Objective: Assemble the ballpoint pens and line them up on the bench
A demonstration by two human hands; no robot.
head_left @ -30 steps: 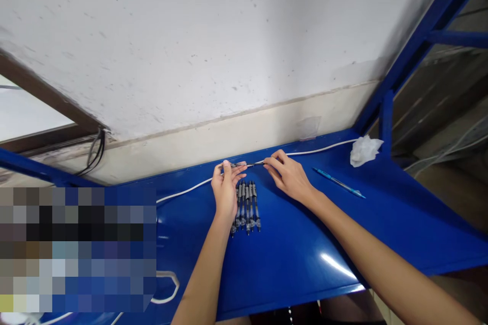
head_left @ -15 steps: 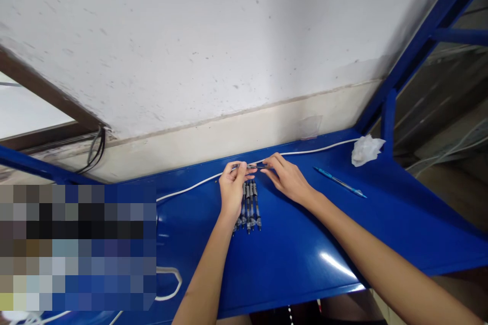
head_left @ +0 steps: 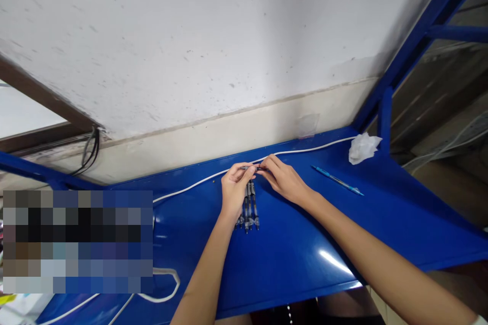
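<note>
Above the blue table, my left hand [head_left: 234,190] pinches a slim dark pen [head_left: 258,168] held roughly level. My right hand [head_left: 284,177] has its fingertips closed on the pen's right end, close beside the left fingers. Most of the pen is hidden by the fingers. Just below, several black pens [head_left: 249,208] with clear caps or wrap at their near ends lie side by side on the table, partly covered by my left hand. To the right of my right hand, a light blue pen [head_left: 337,180] lies at a slant.
A white cable [head_left: 198,183] runs along the back of the blue table [head_left: 282,259], and more of it loops at the left. A crumpled white wad [head_left: 364,148] sits at the back right. Behind stands a pale wall [head_left: 183,61]; a blue metal frame [head_left: 385,117] rises at the right.
My right hand has come left toward my left hand, and the gap where a thin part showed between them has closed. The view has shifted slightly.
</note>
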